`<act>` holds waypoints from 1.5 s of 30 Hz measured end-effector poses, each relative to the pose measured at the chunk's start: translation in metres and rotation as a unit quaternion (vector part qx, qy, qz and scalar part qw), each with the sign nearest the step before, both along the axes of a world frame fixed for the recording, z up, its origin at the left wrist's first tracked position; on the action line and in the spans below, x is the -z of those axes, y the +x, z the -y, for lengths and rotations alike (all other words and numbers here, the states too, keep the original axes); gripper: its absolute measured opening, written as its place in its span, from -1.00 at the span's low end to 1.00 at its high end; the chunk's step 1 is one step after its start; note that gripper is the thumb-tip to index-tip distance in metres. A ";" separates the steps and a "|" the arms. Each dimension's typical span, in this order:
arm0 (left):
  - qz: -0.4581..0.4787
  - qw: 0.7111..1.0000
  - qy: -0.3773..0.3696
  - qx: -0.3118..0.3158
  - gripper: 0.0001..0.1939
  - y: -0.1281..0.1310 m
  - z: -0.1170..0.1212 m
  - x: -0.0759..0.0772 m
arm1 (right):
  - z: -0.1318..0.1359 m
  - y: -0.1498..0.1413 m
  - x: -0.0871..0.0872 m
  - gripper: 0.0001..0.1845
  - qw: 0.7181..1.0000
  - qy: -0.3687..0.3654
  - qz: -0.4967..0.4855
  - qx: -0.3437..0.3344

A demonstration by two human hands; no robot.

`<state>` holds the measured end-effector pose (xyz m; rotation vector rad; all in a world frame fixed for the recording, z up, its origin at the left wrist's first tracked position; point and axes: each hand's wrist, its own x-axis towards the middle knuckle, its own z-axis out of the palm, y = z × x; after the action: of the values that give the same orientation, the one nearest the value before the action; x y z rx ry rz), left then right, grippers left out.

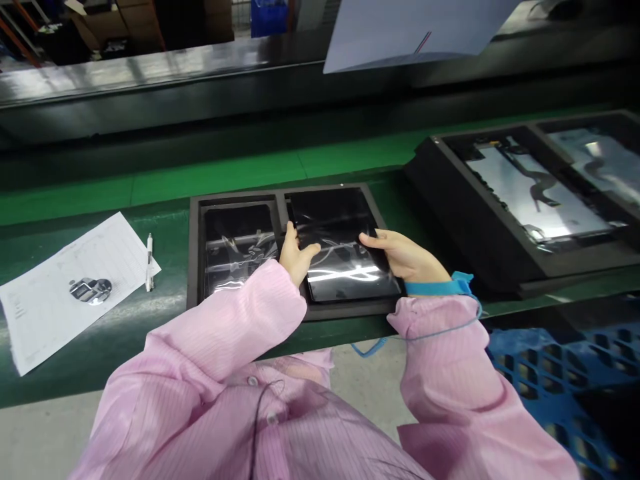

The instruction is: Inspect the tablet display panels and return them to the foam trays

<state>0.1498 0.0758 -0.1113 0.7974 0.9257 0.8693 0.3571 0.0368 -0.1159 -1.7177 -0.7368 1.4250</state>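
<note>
A flat black glossy screen panel [340, 217] under clear film lies over the right compartment of a dark foam tray [283, 200]. My left hand [296, 257] grips its left edge, thumb on the face. At its right edge my right hand [413, 257] closes on it the same way, fingers partly hidden beneath. A blue strap [440, 287] circles my right wrist. In the tray's left compartment sits a second black panel [240, 243] with wrinkled film. Whether the held panel touches the bottom of its compartment I cannot tell.
On the left a printed paper sheet [45, 300] lies on the green bench [170, 230], with a white pen [149, 260] and a small shiny round object [91, 291]. Taller foam trays [465, 220] with silvery panels stand on the right. A blue crate [530, 380] is below. A white board [400, 33] hangs ahead.
</note>
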 end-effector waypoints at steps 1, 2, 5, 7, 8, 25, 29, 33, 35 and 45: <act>-0.020 1.000 0.024 -0.004 -0.11 -0.007 0.005 -0.003 | 0.000 -0.001 0.000 -0.63 1.000 -0.009 0.007 -0.011; -0.043 0.997 0.058 -0.005 -0.12 -0.017 0.012 -0.007 | -0.001 -0.002 0.001 -0.63 0.999 -0.017 0.016 -0.022; -0.174 0.936 0.299 0.061 -0.39 -0.058 0.040 -0.016 | -0.002 -0.005 0.004 -0.60 0.996 -0.016 0.071 -0.041; -0.264 0.871 0.400 0.109 -0.52 -0.088 0.059 -0.017 | -0.005 -0.007 0.007 -0.59 0.990 0.000 0.133 -0.040; -0.312 0.825 0.451 0.138 -0.54 -0.102 0.067 -0.015 | -0.006 -0.007 0.008 -0.58 0.984 0.011 0.173 -0.034; -0.587 0.697 0.389 -0.139 -0.36 -0.207 0.110 0.047 | 0.086 -0.125 0.069 -0.20 0.620 0.281 0.712 -0.170; -0.599 0.705 0.365 -0.102 -0.33 -0.200 0.106 0.054 | -0.013 -0.106 0.064 -0.16 0.640 0.269 0.698 -0.177; -0.634 0.670 0.379 -0.073 -0.42 -0.198 0.105 0.058 | -0.134 -0.122 0.054 -0.16 0.680 0.258 0.670 -0.146; -0.644 0.653 0.392 -0.073 -0.45 -0.198 0.105 0.059 | -0.182 -0.144 0.048 -0.21 0.700 0.264 0.652 -0.123; -0.638 0.644 0.415 -0.078 -0.49 -0.203 0.098 0.061 | -0.133 -0.218 0.071 -0.42 0.711 0.348 0.595 -0.141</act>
<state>-0.0528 -0.0220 -0.1725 2.3440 1.8667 0.7893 0.1387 0.1700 -0.1874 -1.7296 -1.9642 -0.1355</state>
